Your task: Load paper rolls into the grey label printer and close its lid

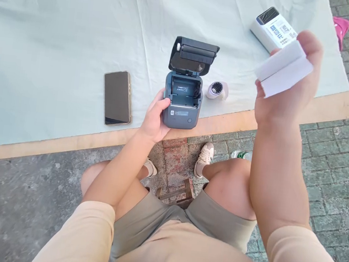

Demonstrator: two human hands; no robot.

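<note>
Your left hand (154, 118) grips the open label printer (182, 102) at the table (66, 139) edge, while your right hand (288, 89) pinches a light, crushable paper roll (284, 70) aloft; hold it gently by its ends.

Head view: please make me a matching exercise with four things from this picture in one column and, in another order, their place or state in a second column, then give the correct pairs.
Things:
1. small printer
2. phone
3. roll of labels
4. white paper

Places or states:
A. held up in the right hand
B. lies flat on the cloth, left of the printer
C. lid open, left hand on its side
D. on the cloth, just right of the printer

Pairs: 1-C, 2-B, 3-D, 4-A
</note>
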